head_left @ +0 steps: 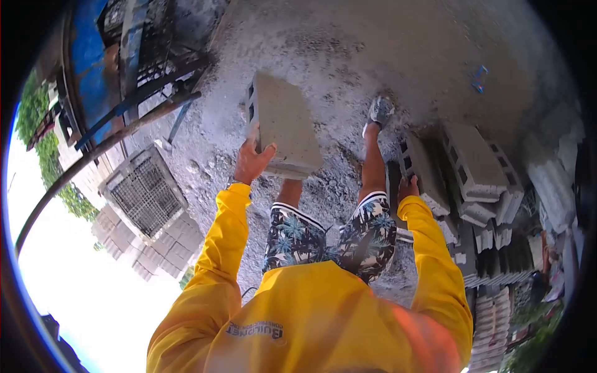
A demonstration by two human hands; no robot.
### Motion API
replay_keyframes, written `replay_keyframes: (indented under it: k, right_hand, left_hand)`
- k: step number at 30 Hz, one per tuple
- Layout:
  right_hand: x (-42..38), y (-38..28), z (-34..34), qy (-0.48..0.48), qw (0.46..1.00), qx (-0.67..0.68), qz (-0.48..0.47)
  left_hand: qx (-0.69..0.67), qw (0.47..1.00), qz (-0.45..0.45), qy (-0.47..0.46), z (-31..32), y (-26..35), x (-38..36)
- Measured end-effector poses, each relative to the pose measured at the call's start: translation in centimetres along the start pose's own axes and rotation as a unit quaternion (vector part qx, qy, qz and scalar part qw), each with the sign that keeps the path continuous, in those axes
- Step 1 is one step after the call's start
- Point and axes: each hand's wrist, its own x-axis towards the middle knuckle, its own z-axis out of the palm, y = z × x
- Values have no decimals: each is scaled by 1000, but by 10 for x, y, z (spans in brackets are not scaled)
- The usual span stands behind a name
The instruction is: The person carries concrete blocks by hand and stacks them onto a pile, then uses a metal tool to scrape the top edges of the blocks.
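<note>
My left hand (254, 160) grips the near left edge of a grey hollow concrete block (287, 124), with the thumb on its broad face and the fingers at the side with the holes. The block is tilted in front of my left leg. Over on the right, my right hand (408, 187) is closed at the near left side of another hollow block (425, 173), beside my right leg. Its fingers are partly hidden. More hollow blocks (474, 163) lie close together to the right of that hand.
A metal frame with a long bar (118, 135) reaches in from the left. Below it are a grated tray (145, 193) and stacked blocks (134, 250). My foot (381, 110) stands on rough, gritty ground (348, 37). More stacks (497, 261) and pale sacks (550, 189) are at the right.
</note>
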Motion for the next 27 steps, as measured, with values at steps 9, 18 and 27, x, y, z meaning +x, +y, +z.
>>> replay_keyframes:
  k: [9, 18, 27]
  right_hand:
    - [-90, 32, -93, -58, 991, 63, 100]
    - [-200, -12, -233, 40, 981, -60, 178]
    - [-269, -173, -479, 107, 977, -115, 147]
  left_hand:
    - [246, 964, -85, 58, -106, -178, -143]
    - [106, 973, -199, 38, -76, -251, -329]
    - [-150, 916, -364, 72, -53, -340, -493]
